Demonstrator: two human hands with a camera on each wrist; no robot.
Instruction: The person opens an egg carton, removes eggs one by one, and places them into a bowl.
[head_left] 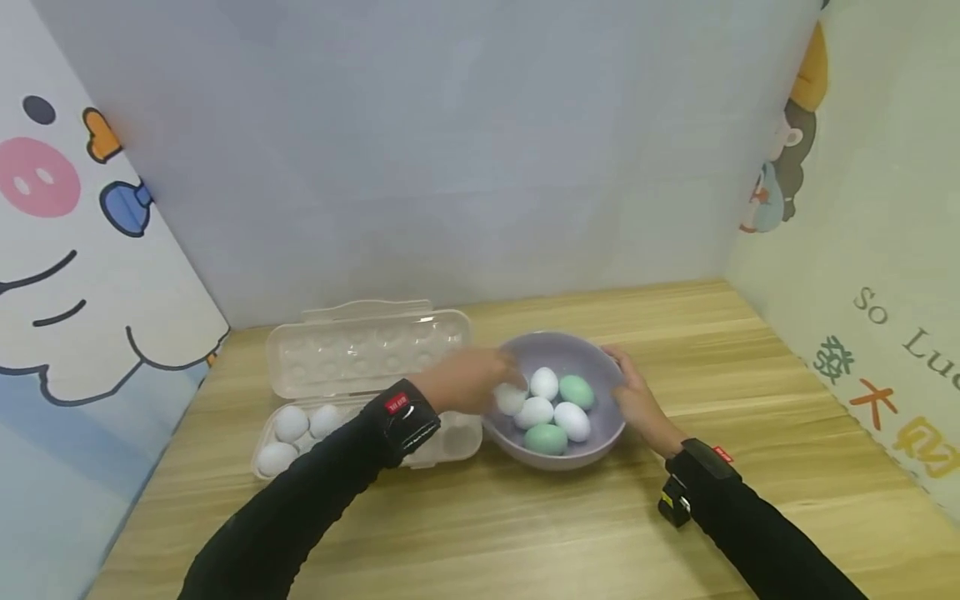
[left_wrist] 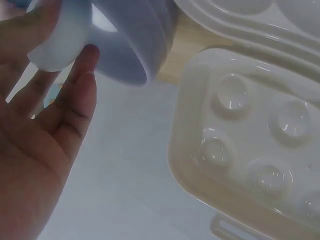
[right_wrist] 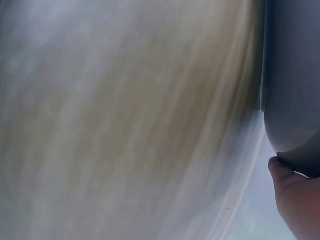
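A white egg [left_wrist: 65,42] is pinched between the thumb and fingers of my left hand [head_left: 468,379], which blurs in the head view over the left side of a purple bowl [head_left: 504,442]. Inside the bowl lie several white eggs [head_left: 572,422] and two pale green eggs [head_left: 546,439]. My right hand [head_left: 633,396] grips the bowl's right rim; in the right wrist view, its thumb [right_wrist: 287,177] presses against the bowl's side [right_wrist: 295,100]. Left of the bowl stands an opened clear plastic egg carton [head_left: 459,437], partly hidden behind my left forearm. White eggs [head_left: 291,423] sit in its left end.
The carton's lid [head_left: 367,350] lies folded back toward the rear wall [head_left: 480,167]. Everything rests on a wood-grain table [head_left: 480,533]. Printed panels, one with a cartoon pig [head_left: 75,292], rise at the left and right sides.
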